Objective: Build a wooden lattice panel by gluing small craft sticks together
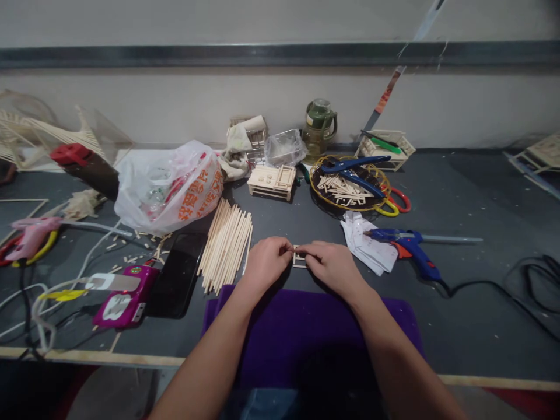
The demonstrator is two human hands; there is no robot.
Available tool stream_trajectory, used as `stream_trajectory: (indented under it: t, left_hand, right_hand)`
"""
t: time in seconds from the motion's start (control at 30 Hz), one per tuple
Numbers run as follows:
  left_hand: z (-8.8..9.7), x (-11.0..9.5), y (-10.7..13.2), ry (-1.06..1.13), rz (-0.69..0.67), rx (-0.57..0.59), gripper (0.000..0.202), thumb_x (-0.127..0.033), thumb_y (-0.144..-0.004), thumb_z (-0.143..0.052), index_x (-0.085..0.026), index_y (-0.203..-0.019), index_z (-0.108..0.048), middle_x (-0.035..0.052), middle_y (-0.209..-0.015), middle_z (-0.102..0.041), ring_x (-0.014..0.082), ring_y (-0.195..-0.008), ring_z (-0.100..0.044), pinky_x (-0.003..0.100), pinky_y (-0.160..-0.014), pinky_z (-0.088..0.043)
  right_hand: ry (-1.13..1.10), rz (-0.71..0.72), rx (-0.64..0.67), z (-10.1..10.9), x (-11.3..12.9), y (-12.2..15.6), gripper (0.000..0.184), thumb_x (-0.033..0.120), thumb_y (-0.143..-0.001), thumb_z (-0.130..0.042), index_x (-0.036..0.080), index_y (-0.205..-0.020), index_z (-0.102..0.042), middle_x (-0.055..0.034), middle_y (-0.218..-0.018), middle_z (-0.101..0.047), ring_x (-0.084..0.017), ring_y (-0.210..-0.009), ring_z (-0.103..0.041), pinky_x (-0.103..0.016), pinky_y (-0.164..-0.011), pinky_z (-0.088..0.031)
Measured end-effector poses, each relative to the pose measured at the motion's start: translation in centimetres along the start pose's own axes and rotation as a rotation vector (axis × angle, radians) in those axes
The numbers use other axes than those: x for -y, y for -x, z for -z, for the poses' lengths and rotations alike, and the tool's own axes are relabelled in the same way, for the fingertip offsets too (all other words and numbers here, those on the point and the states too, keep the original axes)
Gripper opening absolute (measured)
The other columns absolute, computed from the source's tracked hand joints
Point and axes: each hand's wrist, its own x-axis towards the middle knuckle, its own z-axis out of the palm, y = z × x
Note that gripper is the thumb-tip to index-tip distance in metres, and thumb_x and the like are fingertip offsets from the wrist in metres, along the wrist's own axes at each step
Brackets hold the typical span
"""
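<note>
A small frame of thin wooden sticks [300,263] lies flat on the dark table between my hands. My left hand [270,260] has its thumb and forefinger pinched at the frame's left upper corner. From the right, my right hand [329,263] reaches over the frame, fingers closed at its top edge and covering its right part. Both sets of fingertips nearly meet there. Left of my left hand lies a pile of loose wooden sticks [226,245]. A blue glue gun [406,245] rests to the right, its nozzle over a folded white paper [370,245].
A purple cloth [306,332] covers the near edge. Behind stand a small stick-built model [272,182], a basket with cut sticks and blue pliers [354,175], and a green-lidded jug [321,125]. On the left are a plastic bag [170,186], a phone [177,274] and a pink glue gun [35,236].
</note>
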Motion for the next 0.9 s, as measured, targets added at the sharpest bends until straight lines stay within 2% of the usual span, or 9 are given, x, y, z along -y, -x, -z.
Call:
stream_trajectory:
  t: [0.23,0.4,0.47,0.53,0.6,0.67,0.73,0.83,0.9]
  left_hand:
    - [0.2,-0.1,0.0,0.016,-0.001,0.007,0.017,-0.024,-0.083,-0.056,-0.021,-0.084,-0.073,0.0027,-0.079,-0.072,0.0158,-0.071,-0.062,0.026,-0.065,-0.042]
    - [0.3,-0.1,0.1,0.024,0.007,0.000,0.015,-0.023,-0.083,-0.057,-0.021,-0.082,-0.072,0.0027,-0.079,-0.072,0.0158,-0.071,-0.062,0.026,-0.066,-0.043]
    - [0.2,0.1,0.0,0.050,0.015,-0.014,0.015,-0.023,-0.083,-0.057,-0.021,-0.082,-0.072,0.0028,-0.078,-0.071,0.0161,-0.070,-0.062,0.027,-0.066,-0.043]
    - [0.1,0.3,0.0,0.119,0.023,-0.042,0.015,-0.024,-0.083,-0.057,-0.020,-0.081,-0.071,0.0026,-0.077,-0.071,0.0161,-0.070,-0.061,0.027,-0.066,-0.044]
    - [0.0,0.5,-0.2,0.250,0.021,-0.107,0.015,-0.025,-0.084,-0.056,-0.020,-0.081,-0.070,0.0022,-0.079,-0.070,0.0155,-0.073,-0.061,0.027,-0.069,-0.045]
    - [0.1,0.5,-0.3,0.453,0.025,-0.203,0.016,-0.026,-0.084,-0.055,-0.019,-0.084,-0.068,0.0020,-0.081,-0.069,0.0137,-0.074,-0.060,0.025,-0.070,-0.045]
    - [0.4,0.3,-0.5,0.717,0.075,-0.264,0.017,-0.027,-0.084,-0.054,-0.018,-0.091,-0.066,0.0009,-0.078,-0.065,0.0106,-0.067,-0.055,0.022,-0.062,-0.043]
    - [0.9,0.1,-0.6,1.124,0.162,-0.262,0.022,-0.020,-0.079,-0.050,-0.017,-0.097,-0.061,-0.0017,-0.071,-0.057,0.0067,-0.053,-0.044,0.018,-0.047,-0.032]
    - [1.2,0.1,-0.6,1.279,0.162,-0.273,0.025,-0.014,-0.074,-0.049,-0.015,-0.097,-0.059,-0.0012,-0.073,-0.057,0.0058,-0.052,-0.044,0.017,-0.046,-0.033]
  right_hand:
    - [-0.086,-0.042,-0.013,0.3,0.1,0.1,0.036,0.017,-0.085,-0.045,0.029,-0.103,-0.074,-0.0004,-0.087,-0.074,-0.016,-0.080,-0.067,-0.025,-0.070,-0.045]
    - [-0.237,-0.138,-0.198,0.5,-0.4,0.2,0.031,0.018,-0.083,-0.045,0.025,-0.091,-0.074,-0.0006,-0.093,-0.075,-0.017,-0.083,-0.067,-0.027,-0.074,-0.047]
    - [-0.267,-0.225,-0.297,0.7,-0.6,0.3,0.028,0.022,-0.082,-0.046,0.023,-0.087,-0.074,-0.0008,-0.081,-0.073,-0.016,-0.069,-0.064,-0.027,-0.066,-0.046]
    - [-0.284,-0.308,-0.391,1.2,-0.8,0.6,0.027,0.025,-0.082,-0.047,0.022,-0.085,-0.074,0.0008,-0.062,-0.065,-0.014,-0.053,-0.055,-0.025,-0.054,-0.040]
    - [-0.298,-0.355,-0.497,1.8,-0.9,0.8,0.026,0.026,-0.082,-0.048,0.021,-0.085,-0.074,0.0028,-0.051,-0.053,-0.012,-0.046,-0.045,-0.025,-0.049,-0.034]
    - [-0.341,-0.376,-0.639,2.5,-1.1,1.0,0.025,0.026,-0.082,-0.049,0.020,-0.086,-0.073,0.0036,-0.051,-0.047,-0.011,-0.046,-0.040,-0.024,-0.048,-0.031]
    - [-0.448,-0.386,-0.808,3.1,-1.4,1.1,0.023,0.027,-0.083,-0.050,0.019,-0.092,-0.070,0.0044,-0.055,-0.045,-0.010,-0.046,-0.037,-0.023,-0.047,-0.029]
    - [-0.647,-0.367,-0.997,3.8,-1.9,0.9,0.020,0.029,-0.085,-0.050,0.019,-0.097,-0.063,0.0064,-0.056,-0.043,-0.009,-0.046,-0.037,-0.021,-0.046,-0.029]
    - [-0.728,-0.355,-1.047,4.2,-2.3,0.8,0.014,0.030,-0.085,-0.049,0.020,-0.088,-0.058,0.0073,-0.053,-0.041,-0.009,-0.045,-0.038,-0.020,-0.045,-0.029]
